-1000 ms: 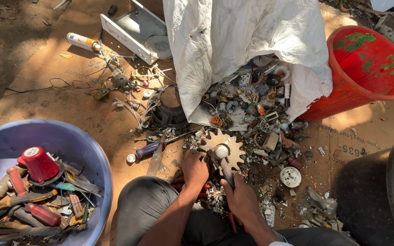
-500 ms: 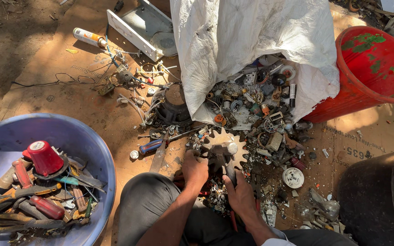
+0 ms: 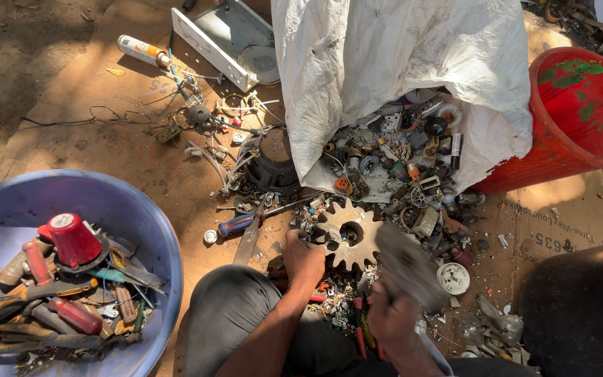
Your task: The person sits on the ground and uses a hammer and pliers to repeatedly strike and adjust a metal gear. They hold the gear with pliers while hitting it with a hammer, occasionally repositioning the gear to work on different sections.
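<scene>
Here the left hand (image 3: 303, 260) rests on the scrap pile, its grip pressed to the near-left rim of the toothed gear (image 3: 349, 234); the right hand (image 3: 393, 318) lifts a blurred dark piece (image 3: 406, 269), though how that grip closes I cannot tell. The gear lies flat on the ground before the white sack (image 3: 385, 70); a blue tub (image 3: 106, 202) of tools sits left, a red bucket (image 3: 581, 119) right.

I sit outdoors on bare brown dirt (image 3: 29, 42) at eleven o'clock, with flattened cardboard (image 3: 141, 150) spread under me. Hard sunlight falls from above and throws sharp shadows. A blue plastic basin (image 3: 141, 209) stands at eight o'clock, a red bucket (image 3: 581, 119) at two o'clock.
</scene>
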